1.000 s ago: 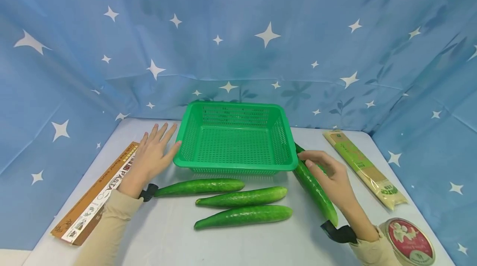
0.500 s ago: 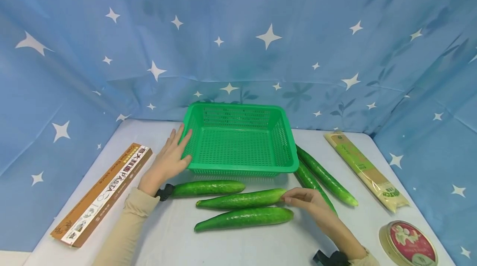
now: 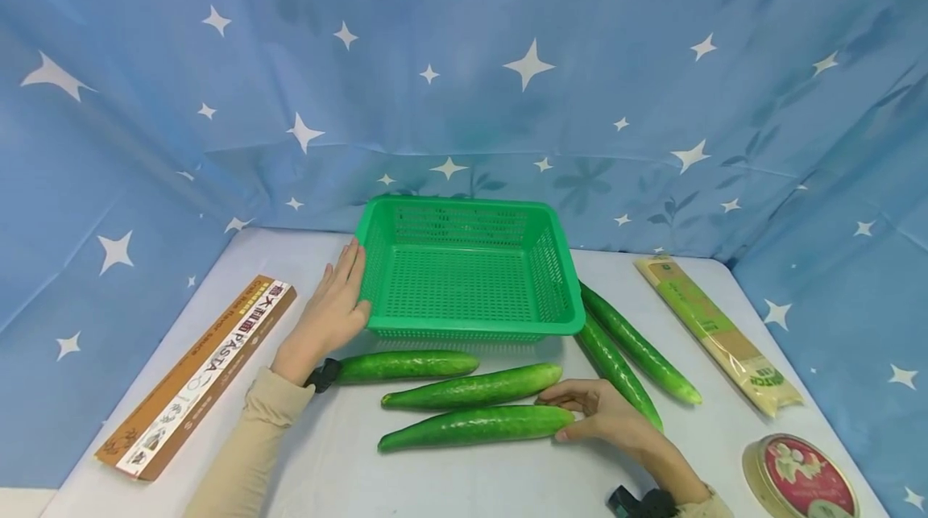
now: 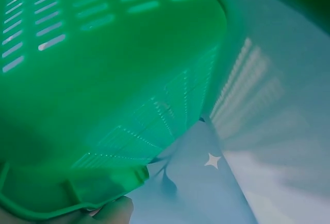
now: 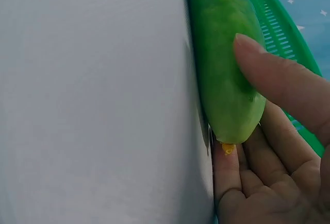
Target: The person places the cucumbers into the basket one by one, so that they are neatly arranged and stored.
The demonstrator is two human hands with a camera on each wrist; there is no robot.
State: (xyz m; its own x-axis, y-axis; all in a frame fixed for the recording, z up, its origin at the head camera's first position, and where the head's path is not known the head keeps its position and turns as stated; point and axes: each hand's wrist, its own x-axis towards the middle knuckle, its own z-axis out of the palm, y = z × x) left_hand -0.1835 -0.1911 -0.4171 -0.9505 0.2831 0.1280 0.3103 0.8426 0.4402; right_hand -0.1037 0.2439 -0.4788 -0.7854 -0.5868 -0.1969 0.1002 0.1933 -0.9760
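My right hand (image 3: 602,413) is at the blunt right end of the nearest cucumber (image 3: 471,428), which lies on the table. In the right wrist view its thumb (image 5: 273,69) presses on one side of that cucumber, the other fingers curled behind and under its yellow tip. My left hand (image 3: 333,317) rests against the left rim of a green plastic basket (image 3: 471,326), fingers mostly straight. In the left wrist view the basket wall (image 4: 103,90) fills most of the picture, with a fingertip at its rim. Just beyond the gripped cucumber lies a middle cucumber (image 3: 471,387).
A third cucumber (image 3: 409,365) lies close before the basket. Two more, an inner cucumber (image 3: 616,365) and an outer cucumber (image 3: 645,349), slant from the basket's right side. A pasta box (image 3: 196,381) stands left; a noodle packet (image 3: 714,329) and round tin (image 3: 805,474) lie right.
My right hand has left the slanting cucumbers, moved left past the middle cucumber's end and come to the nearest one. My left hand has moved right onto the basket rim.
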